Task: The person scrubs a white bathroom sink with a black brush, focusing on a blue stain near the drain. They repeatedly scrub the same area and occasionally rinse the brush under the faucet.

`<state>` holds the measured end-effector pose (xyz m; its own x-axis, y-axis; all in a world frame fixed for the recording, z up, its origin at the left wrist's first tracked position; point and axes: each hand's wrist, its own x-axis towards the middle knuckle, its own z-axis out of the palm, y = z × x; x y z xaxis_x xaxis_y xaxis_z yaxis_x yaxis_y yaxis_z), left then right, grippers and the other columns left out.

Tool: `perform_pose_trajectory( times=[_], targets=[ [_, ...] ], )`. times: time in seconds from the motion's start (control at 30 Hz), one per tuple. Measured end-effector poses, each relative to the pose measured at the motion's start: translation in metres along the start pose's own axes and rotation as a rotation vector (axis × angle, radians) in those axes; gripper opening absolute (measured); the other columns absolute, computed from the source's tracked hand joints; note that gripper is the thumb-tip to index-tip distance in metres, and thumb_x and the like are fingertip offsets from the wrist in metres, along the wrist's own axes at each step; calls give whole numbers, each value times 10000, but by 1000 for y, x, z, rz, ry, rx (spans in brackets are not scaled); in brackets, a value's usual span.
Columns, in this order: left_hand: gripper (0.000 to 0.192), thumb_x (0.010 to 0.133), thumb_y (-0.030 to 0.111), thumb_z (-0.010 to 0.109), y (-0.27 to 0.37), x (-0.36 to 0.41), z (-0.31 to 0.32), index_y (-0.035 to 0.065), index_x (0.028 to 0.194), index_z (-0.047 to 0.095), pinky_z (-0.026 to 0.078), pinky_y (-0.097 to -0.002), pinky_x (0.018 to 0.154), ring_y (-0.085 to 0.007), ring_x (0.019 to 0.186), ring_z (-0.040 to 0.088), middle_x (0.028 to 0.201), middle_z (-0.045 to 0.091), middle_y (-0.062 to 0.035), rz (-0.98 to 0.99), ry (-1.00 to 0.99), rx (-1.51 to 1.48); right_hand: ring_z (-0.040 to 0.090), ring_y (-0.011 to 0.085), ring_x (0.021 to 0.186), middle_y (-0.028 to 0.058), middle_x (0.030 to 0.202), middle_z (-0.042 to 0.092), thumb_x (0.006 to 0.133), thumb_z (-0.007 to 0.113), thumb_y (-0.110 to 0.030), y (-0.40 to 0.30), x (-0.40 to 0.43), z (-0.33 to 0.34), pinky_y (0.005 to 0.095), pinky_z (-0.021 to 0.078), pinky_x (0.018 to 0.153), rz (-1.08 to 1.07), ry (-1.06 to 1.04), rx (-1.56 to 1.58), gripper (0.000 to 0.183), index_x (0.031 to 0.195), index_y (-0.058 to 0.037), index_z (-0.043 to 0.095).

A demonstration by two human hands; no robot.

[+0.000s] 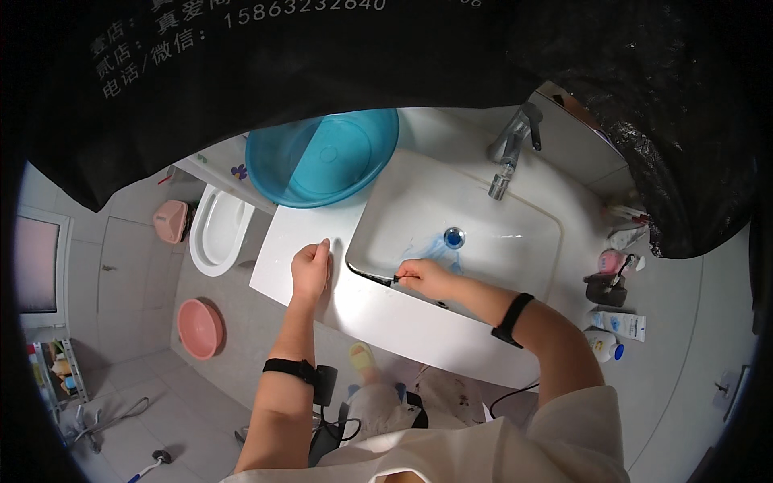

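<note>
My right hand (pixel 426 278) is at the front edge of the white sink basin (pixel 501 253), its fingers pinching a small black item (pixel 396 279). A dark strip (pixel 369 275) runs along the basin's front left rim beside it; I cannot tell whether the two are joined. My left hand (pixel 310 271) is at the white countertop (pixel 284 253) left of the basin, seen edge-on with the thumb on top. Its fingers are mostly hidden. Blue streaks (pixel 432 244) mark the basin floor near the drain (pixel 454 238). A chrome faucet (pixel 513 142) stands behind the basin.
A blue plastic basin (pixel 329 157) sits at the counter's back left. Black sheeting (pixel 362 66) bearing writing covers the top of view. Tubes and a white bottle (pixel 603 347) line the right side. A toilet (pixel 218 229) and pink basin (pixel 200 329) are at left.
</note>
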<state>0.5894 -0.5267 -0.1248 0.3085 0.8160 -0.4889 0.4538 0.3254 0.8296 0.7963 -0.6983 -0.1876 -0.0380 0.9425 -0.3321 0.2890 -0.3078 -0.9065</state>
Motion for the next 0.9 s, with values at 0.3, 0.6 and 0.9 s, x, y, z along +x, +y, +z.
perform_pose_trajectory(
  times=[0.3, 0.6, 0.9],
  targets=[
    [418, 924, 329, 571, -3, 4, 3, 60, 608, 518, 299, -265, 345, -89, 365, 391, 480, 464, -2, -1, 33, -11, 613, 242, 777, 116, 854, 653, 857, 626, -158, -21, 3, -15, 349, 475, 699, -3, -19, -69, 155, 969, -51, 625],
    [408, 921, 342, 573, -1, 4, 1, 65, 624, 537, 299, -264, 341, -91, 354, 390, 474, 469, -2, -25, 7, -20, 618, 221, 757, 108, 846, 662, 875, 632, -187, -5, 3, -44, 349, 490, 698, 87, 202, -165, 166, 939, -35, 619],
    [404, 920, 327, 577, -2, 1, 2, 57, 623, 538, 302, -268, 344, -97, 356, 394, 475, 470, -6, -7, 38, -4, 582, 189, 624, 93, 712, 634, 887, 612, -121, -12, 54, 35, 318, 466, 604, 59, 690, 326, 110, 882, -19, 570]
  ],
)
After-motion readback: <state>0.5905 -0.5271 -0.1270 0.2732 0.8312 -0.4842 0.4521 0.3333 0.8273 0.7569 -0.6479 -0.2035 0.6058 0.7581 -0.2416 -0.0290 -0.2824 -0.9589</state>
